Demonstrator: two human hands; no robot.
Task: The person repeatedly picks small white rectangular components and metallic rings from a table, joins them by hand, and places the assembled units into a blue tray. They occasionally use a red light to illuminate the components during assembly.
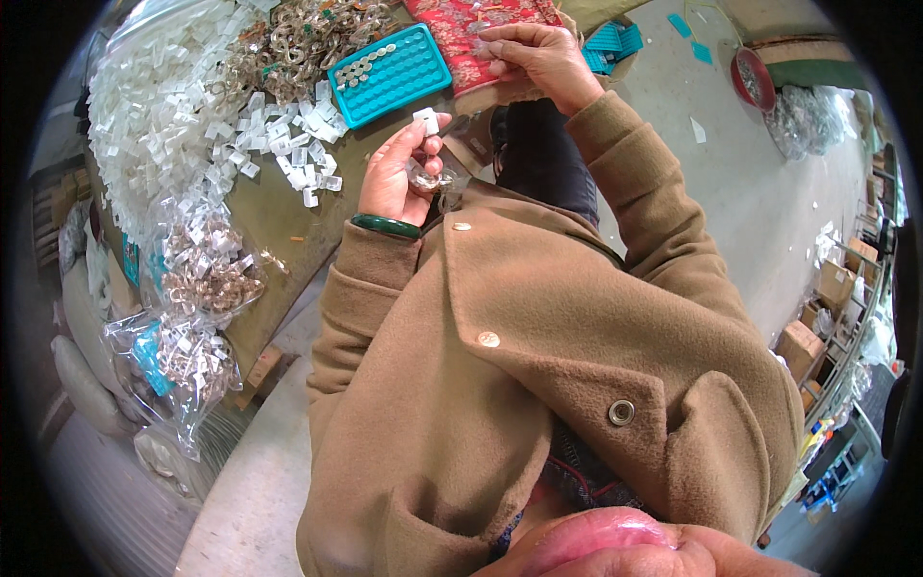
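Note:
My left hand (396,175), with a dark green bangle on its wrist, is closed around a small white square plastic piece (426,121) between thumb and fingers. Below those fingers a clear and brownish loop-shaped item (430,179) hangs, partly hidden by the hand. Over a red patterned cloth (452,43), my right hand (540,60) has its thumb and fingers pinched together. Whatever sits between those fingertips is too small to name. Just beyond my left hand lies a turquoise tray (423,91) of round hollows, with several small pale round pieces (358,72) in it.
A large heap of clear and white plastic pieces (159,106) covers the table's left. Behind it lies a tangle of brownish loops (288,43). Filled clear bags (192,361) are by the left table edge. At right, a red bowl (753,79) and cardboard boxes (798,348) stand on the floor.

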